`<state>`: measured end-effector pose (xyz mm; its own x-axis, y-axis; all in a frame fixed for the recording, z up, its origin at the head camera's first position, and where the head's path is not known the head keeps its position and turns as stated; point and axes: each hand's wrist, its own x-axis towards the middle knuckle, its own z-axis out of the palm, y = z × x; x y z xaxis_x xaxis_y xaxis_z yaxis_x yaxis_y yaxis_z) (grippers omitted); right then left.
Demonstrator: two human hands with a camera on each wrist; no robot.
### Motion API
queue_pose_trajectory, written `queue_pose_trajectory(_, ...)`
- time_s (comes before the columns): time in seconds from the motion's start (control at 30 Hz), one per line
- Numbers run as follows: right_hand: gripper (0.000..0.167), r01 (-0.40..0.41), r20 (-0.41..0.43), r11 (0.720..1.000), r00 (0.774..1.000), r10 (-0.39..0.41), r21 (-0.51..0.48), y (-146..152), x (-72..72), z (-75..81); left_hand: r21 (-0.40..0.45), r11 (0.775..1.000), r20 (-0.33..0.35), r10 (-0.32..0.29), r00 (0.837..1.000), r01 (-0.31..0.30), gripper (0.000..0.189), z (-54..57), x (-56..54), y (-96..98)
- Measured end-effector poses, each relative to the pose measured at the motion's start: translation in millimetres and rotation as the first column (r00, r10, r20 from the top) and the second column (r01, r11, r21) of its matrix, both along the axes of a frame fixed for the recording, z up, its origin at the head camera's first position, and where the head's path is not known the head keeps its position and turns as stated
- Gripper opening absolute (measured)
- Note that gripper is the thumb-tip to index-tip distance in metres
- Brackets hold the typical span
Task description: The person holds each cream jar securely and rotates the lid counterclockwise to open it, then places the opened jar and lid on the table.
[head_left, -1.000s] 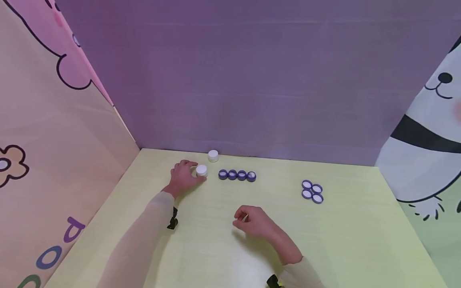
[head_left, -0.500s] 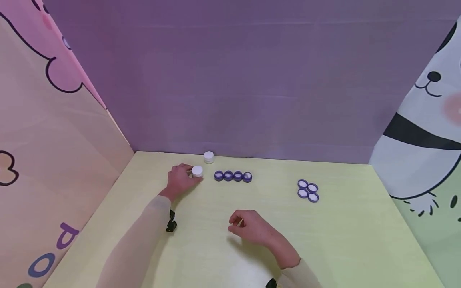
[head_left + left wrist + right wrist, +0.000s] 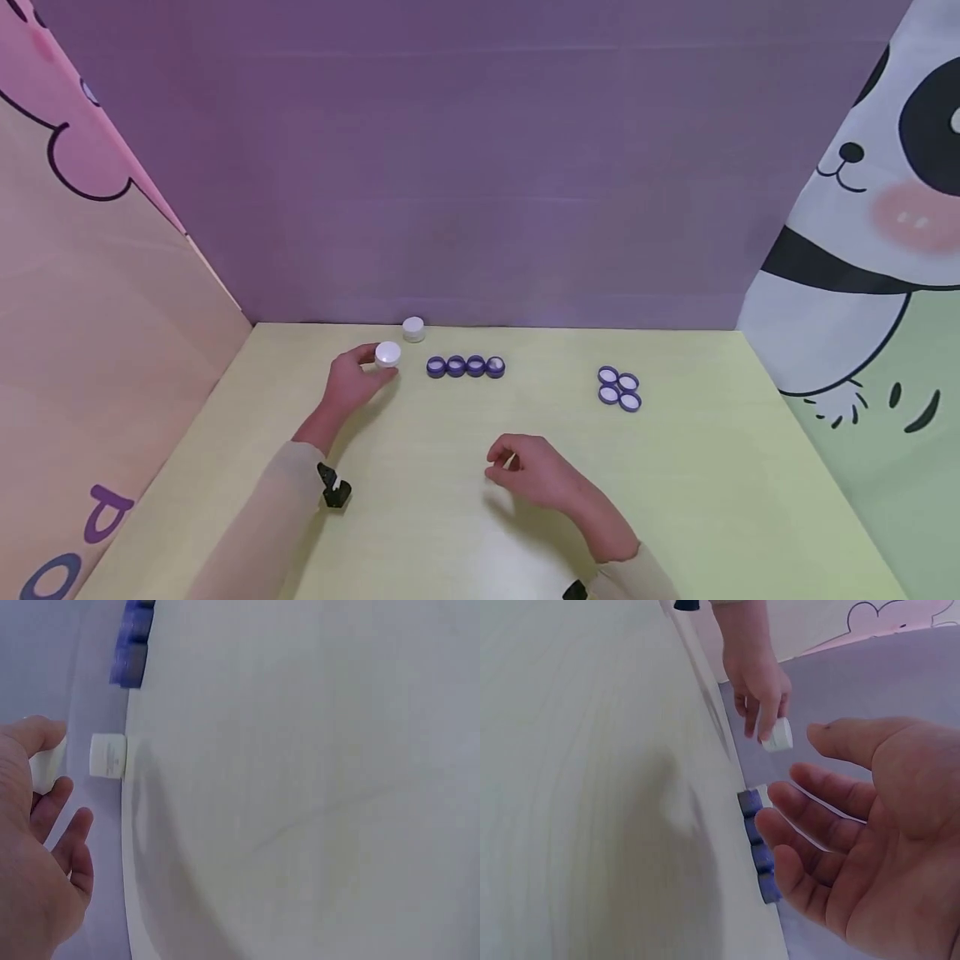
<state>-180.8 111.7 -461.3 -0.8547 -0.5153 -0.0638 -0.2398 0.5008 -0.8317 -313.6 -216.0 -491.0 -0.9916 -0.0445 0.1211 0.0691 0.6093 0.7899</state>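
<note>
My left hand point(image 3: 352, 385) pinches a small white lidded jar point(image 3: 387, 354) between thumb and fingers. Part of that jar point(image 3: 46, 769) shows past the fingertips in the left wrist view, and the right wrist view has it point(image 3: 778, 736) raised above the table's surface. A second white jar point(image 3: 413, 329) stands behind it by the table's back edge. Just right of the left hand lies a row of several small purple-rimmed round pots point(image 3: 466, 367). My right hand point(image 3: 536, 475) hovers over the table front with loosely bent fingers and nothing in them.
Several purple-rimmed white discs point(image 3: 619, 389) lie in a tight cluster on the right of the pale yellow table point(image 3: 712, 500). A purple wall point(image 3: 480, 167) rises behind the table. Printed panels flank it, the right one with a panda point(image 3: 832, 333).
The left hand has lifted the white jar off the table and drawn it slightly forward. The head view has swung right, so everything shifts left in it. The right hand stays loosely curled.
</note>
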Motion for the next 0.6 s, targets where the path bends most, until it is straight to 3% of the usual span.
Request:
queue_pose_trajectory(0.23,0.011,0.013,-0.056,1.0,0.998,-0.013,0.014,9.6,4.5,10.1,0.05,0.999,0.002,0.002,1.0,-0.002,0.054,3.9,21.7,4.1)
queue_pose_trajectory(0.6,0.015,0.041,-0.073,0.999,0.997,-0.041,0.001,14.6,3.9,25.5,0.061,0.994,-0.123,-0.08,0.989,0.088,0.049,12.5,52.8,38.7)
